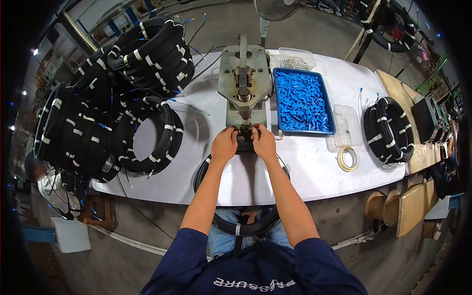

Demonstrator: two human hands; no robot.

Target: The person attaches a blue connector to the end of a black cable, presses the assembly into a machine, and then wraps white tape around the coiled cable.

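Observation:
A metal hand press (243, 78) with an upright lever stands on the table in front of me. My left hand (224, 146) is at the left of the press's lower end, with its fingers bent and closed at the tips. Opposite it, my right hand (264, 143) pinches at the right side of the same spot. Between them lies a dark block (244, 143) under the ram. What my fingertips grip is too small and covered to make out. A black cable coil (223, 225) bound with white tape hangs over the table's front edge, below my forearms.
Right of the press sits a blue tray (330, 129) full of small blue pieces. Nearby are clear plastic boxes (350, 140), a tape roll (347, 159) and another cable coil (388, 130). Stacked cable coils (152, 59) crowd the left. A person (51, 189) is at far left.

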